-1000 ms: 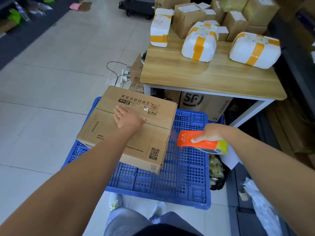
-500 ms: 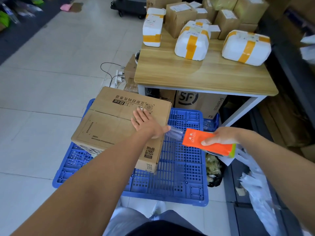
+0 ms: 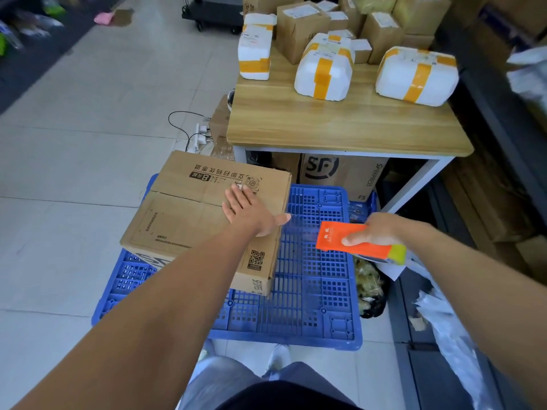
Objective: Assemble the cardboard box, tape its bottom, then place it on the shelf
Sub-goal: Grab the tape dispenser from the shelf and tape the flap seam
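A brown cardboard box (image 3: 183, 214) with printed text and QR codes lies upside down on a blue plastic pallet (image 3: 313, 279), its bottom flaps folded shut. My left hand (image 3: 251, 211) rests flat on the flaps near the box's right edge, fingers spread. To the right of the box, my right hand (image 3: 379, 232) grips an orange tape dispenser (image 3: 355, 242) with a yellow end. A strip of clear tape (image 3: 302, 229) stretches from the dispenser to the box edge under my left thumb.
A wooden table (image 3: 340, 128) behind the pallet carries white foam boxes (image 3: 322, 72) with yellow tape and several cardboard parcels. An SF carton (image 3: 340, 173) sits under it. A power strip and cable (image 3: 198, 134) lie on the tiled floor. Dark shelving stands at the right.
My left hand slid from the box's middle to its right edge. My right hand pulled the dispenser away to the right, drawing out clear tape.
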A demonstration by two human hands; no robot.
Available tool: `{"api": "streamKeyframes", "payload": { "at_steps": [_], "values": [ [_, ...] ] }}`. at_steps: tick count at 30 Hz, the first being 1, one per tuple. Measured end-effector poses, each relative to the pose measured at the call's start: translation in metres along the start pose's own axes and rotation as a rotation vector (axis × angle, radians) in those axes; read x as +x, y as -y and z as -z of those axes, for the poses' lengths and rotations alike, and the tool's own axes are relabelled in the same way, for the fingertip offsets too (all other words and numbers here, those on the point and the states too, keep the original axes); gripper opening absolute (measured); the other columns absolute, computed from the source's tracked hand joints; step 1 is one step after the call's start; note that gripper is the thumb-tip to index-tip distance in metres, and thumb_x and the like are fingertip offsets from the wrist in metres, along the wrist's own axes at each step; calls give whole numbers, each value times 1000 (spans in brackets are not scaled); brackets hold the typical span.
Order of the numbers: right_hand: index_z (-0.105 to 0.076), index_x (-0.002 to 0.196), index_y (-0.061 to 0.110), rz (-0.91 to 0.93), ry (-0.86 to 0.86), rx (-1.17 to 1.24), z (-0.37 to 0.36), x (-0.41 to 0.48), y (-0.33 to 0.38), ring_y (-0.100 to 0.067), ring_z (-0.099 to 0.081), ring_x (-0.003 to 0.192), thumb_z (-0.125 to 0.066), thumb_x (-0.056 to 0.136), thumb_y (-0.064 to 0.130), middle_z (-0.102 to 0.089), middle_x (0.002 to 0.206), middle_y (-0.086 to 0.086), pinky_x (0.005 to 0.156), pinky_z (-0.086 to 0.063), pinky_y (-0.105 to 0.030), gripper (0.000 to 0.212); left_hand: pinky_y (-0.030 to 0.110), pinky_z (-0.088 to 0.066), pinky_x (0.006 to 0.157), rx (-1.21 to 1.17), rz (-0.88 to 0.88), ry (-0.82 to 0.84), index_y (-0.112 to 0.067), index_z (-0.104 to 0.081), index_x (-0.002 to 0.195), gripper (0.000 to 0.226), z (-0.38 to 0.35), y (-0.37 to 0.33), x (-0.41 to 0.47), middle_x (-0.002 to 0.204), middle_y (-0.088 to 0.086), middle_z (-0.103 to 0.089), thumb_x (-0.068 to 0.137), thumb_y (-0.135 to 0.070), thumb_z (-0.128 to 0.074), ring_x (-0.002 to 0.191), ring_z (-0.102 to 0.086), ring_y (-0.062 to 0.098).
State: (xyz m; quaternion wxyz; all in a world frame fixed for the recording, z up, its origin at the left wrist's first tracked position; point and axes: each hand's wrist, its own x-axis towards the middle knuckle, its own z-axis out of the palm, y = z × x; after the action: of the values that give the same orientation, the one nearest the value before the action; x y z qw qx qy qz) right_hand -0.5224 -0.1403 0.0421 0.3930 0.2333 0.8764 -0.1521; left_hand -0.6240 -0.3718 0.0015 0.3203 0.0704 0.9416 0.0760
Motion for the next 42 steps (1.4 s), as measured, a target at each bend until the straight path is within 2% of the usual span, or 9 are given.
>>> {"api": "streamKeyframes", "payload": {
  "at_steps": [5, 15, 20, 24, 27, 31, 35, 38, 42],
  "values": [
    [-52, 131, 4, 41, 15, -113, -25, 23, 64, -30, -55, 113, -54, 80, 69, -54, 135, -11, 93, -44, -36, 82, 52, 15, 113, -21, -25, -45, -1, 28, 142, 125, -4, 2, 2, 150, 22, 35, 74, -81, -40, 138, 33, 37],
    [-59, 109, 11, -96, -99, -101, -68, 59, 96, -28, -64, 101, -57, 86, 50, -63, 99, -7, 84, -51, -34, 45, 50, 15, 113, -66, -93, -45, -2, 28, 142, 111, -3, 11, 6, 150, 20, 36, 84, -73, -35, 137, 35, 35],
    [-56, 126, 27, -133, -184, 21, -73, 76, 83, -28, -65, 89, -48, 93, 39, -65, 88, -6, 77, -49, -35, 36, 48, -17, 115, -199, -138, -297, -8, -20, 148, 69, 15, 21, 2, 156, 17, -16, 92, -37, -48, 142, -14, 35],
    [-58, 92, 19, -176, -251, 119, -82, 84, 83, -22, -68, 74, -56, 92, 23, -53, 61, -2, 54, -40, -27, 4, 44, -26, 113, -303, -151, -412, -9, -38, 139, 51, 27, 48, 5, 146, 12, -35, 93, -25, -51, 133, -29, 30],
    [-50, 76, 13, -158, -221, 224, -98, 93, 82, -5, -67, 65, -44, 98, 9, -48, 48, 7, 41, -32, -22, 24, 39, -23, 114, -341, -187, -405, -12, -37, 141, 52, 28, 67, 9, 146, 8, -34, 93, -23, -54, 134, -28, 26],
    [-30, 60, 18, -227, -207, 132, -136, 131, 86, -19, -42, 50, -50, 98, 24, -41, 57, -3, 43, -29, -26, 44, 34, -23, 113, -307, -266, -421, -12, -40, 140, 51, 21, 78, 15, 143, 6, -35, 93, -25, -54, 131, -28, 23],
    [-60, 87, 14, -82, -125, 317, -149, 100, 109, 10, -53, 37, -35, 101, -2, -44, 57, 8, 47, -38, -4, 33, 35, -22, 114, -272, -343, -446, -13, -40, 140, 50, 17, 88, 22, 142, 6, -35, 94, -27, -53, 131, -27, 23],
    [-61, 96, 4, -258, -128, 313, -182, 124, 94, -13, -65, 62, -41, 100, 9, -47, 57, -3, 53, -42, -22, 21, 35, -24, 113, -266, -397, -445, -12, -43, 137, 47, 17, 96, 27, 141, 6, -36, 94, -26, -53, 130, -28, 22],
    [-40, 62, 15, -358, -231, 458, -177, 105, 104, -16, -30, 44, -42, 99, 5, -33, 54, -4, 41, -25, -26, 38, 35, -25, 113, -260, -465, -399, -9, -45, 136, 43, 21, 103, 27, 140, 6, -37, 94, -22, -52, 131, -30, 22]
  ]
}}
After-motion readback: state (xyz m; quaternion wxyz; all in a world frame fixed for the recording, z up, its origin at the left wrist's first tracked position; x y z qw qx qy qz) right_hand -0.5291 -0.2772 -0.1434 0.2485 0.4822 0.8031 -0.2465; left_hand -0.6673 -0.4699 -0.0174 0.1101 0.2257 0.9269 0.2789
